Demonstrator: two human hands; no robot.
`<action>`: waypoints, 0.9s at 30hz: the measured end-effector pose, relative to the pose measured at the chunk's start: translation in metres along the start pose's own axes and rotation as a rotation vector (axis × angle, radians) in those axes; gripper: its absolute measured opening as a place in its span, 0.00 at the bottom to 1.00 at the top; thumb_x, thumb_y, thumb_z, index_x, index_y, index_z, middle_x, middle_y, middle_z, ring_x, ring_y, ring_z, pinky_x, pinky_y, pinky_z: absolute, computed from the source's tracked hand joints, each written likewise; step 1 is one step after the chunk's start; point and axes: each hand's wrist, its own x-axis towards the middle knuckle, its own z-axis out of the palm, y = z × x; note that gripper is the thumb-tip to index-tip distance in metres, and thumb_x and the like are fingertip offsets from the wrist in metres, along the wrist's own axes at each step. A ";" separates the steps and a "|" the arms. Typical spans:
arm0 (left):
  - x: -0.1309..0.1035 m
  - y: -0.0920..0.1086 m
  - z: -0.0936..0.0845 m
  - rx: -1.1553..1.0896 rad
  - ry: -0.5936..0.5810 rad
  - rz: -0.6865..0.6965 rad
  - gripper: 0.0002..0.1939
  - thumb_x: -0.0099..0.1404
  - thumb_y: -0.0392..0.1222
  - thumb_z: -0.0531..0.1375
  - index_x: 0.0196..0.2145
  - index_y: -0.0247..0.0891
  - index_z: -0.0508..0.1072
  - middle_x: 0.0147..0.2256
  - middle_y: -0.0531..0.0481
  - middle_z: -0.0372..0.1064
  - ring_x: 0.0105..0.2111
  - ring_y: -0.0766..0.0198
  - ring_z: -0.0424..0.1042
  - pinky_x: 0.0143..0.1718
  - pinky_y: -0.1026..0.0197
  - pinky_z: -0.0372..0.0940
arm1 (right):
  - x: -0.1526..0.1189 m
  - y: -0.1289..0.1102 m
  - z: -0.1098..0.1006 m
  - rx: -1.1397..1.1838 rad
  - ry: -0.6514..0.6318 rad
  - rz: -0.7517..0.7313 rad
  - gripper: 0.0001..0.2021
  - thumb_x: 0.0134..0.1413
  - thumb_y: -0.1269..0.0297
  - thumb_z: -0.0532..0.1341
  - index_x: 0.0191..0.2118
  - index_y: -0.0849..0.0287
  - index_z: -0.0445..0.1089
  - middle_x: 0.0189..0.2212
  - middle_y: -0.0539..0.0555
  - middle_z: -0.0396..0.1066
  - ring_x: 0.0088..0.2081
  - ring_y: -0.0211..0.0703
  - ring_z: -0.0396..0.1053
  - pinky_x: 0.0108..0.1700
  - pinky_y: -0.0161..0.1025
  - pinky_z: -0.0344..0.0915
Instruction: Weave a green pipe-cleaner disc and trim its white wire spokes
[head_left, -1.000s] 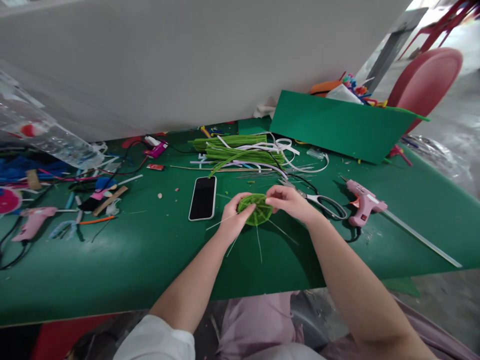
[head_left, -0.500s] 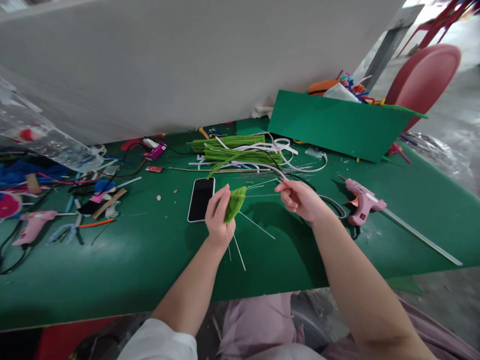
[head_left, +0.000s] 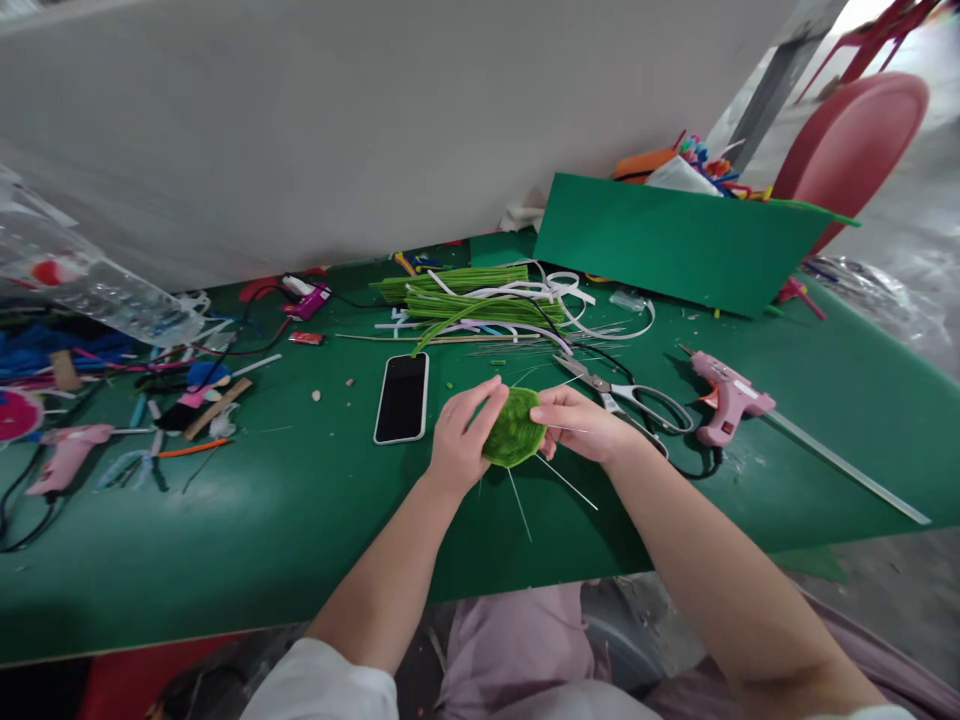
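A round, fuzzy green pipe-cleaner disc (head_left: 514,428) is held above the table between my two hands. Thin wires (head_left: 568,482) stick out from its edge on several sides. My left hand (head_left: 463,432) grips the disc's left edge, thumb and fingers closed on it. On the right edge, my right hand (head_left: 576,422) pinches the disc, its thumb lying on the face. Scissors (head_left: 622,398) lie on the table just beyond my right hand. Behind the disc are bundles of green pipe cleaners (head_left: 480,305) with pale strips across them.
A phone (head_left: 402,398) lies left of my hands. One pink glue gun (head_left: 724,398) rests at right with a long glue stick; another glue gun (head_left: 71,458) is at far left near scraps. A green board (head_left: 675,240) leans at the back right, beside a plastic bottle-strewn wall's opposite end.
My right hand has come left and down from beside the scissors to the disc's edge. The disc has moved right and turned its round face upward. The scissors now show fully.
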 end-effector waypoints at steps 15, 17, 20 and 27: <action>0.003 -0.006 -0.001 -0.549 0.141 -0.733 0.19 0.61 0.43 0.55 0.50 0.42 0.62 0.40 0.47 0.67 0.42 0.62 0.67 0.46 0.55 0.61 | 0.004 0.004 -0.006 -0.021 0.182 -0.188 0.09 0.39 0.67 0.67 0.31 0.59 0.70 0.18 0.45 0.66 0.19 0.31 0.64 0.22 0.30 0.65; 0.004 -0.005 0.000 -0.609 0.079 -0.800 0.20 0.60 0.45 0.56 0.50 0.42 0.62 0.41 0.45 0.67 0.43 0.61 0.68 0.44 0.56 0.63 | 0.005 0.006 -0.004 -0.048 0.177 -0.141 0.09 0.39 0.66 0.67 0.31 0.60 0.70 0.18 0.46 0.66 0.20 0.31 0.64 0.23 0.31 0.65; 0.006 -0.008 0.000 -0.761 0.037 -0.887 0.21 0.58 0.46 0.57 0.49 0.41 0.62 0.35 0.47 0.69 0.36 0.61 0.71 0.36 0.58 0.67 | 0.007 0.007 -0.003 -0.100 0.175 -0.062 0.09 0.39 0.63 0.67 0.28 0.61 0.70 0.19 0.47 0.66 0.21 0.32 0.64 0.24 0.31 0.65; 0.008 -0.016 -0.004 -0.866 0.098 -0.933 0.22 0.54 0.42 0.61 0.47 0.41 0.63 0.26 0.52 0.69 0.28 0.65 0.72 0.30 0.61 0.68 | 0.008 0.002 -0.010 -0.307 0.382 -0.027 0.13 0.47 0.55 0.60 0.26 0.61 0.72 0.25 0.51 0.71 0.26 0.33 0.67 0.31 0.33 0.65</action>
